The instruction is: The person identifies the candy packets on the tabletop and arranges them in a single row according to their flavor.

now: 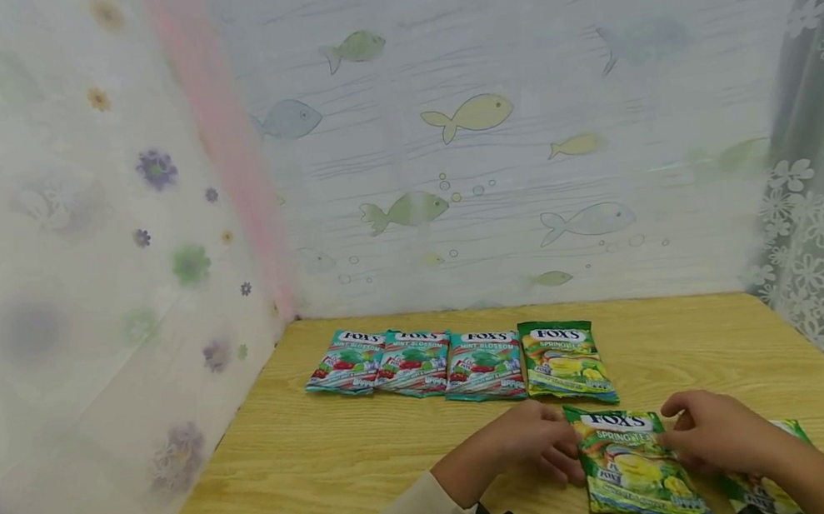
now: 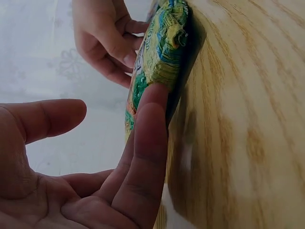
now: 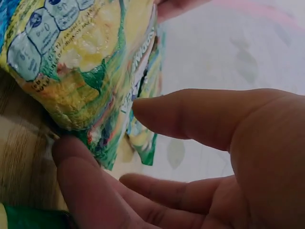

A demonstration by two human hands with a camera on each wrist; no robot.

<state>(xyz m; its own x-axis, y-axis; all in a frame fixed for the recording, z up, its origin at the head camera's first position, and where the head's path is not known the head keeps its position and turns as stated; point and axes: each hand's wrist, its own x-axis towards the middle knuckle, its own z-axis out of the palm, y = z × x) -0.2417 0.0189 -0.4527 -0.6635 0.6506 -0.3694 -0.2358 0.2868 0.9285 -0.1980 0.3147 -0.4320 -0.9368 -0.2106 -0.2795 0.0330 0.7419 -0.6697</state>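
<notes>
A green and yellow Fox's Spring Tea candy bag (image 1: 634, 468) lies on the table between the two hands. My left hand (image 1: 540, 443) is at its left edge. In the left wrist view, straight fingers (image 2: 150, 138) touch the bag's side while the thumb stands apart. My right hand (image 1: 717, 430) is at the opposite edge. The right wrist view shows its thumb (image 3: 181, 114) and fingers spread around a corner of the bag, with a gap between them. Under the right forearm lies another green candy bag (image 1: 757, 497), partly hidden.
Three teal Mint Blossom candy bags (image 1: 411, 362) and one green Spring Tea bag (image 1: 562, 363) form a row towards the back of the wooden table (image 1: 314, 468). Behind the table hangs a fish-patterned curtain (image 1: 503, 264), with a flowered one (image 1: 87, 324) at left.
</notes>
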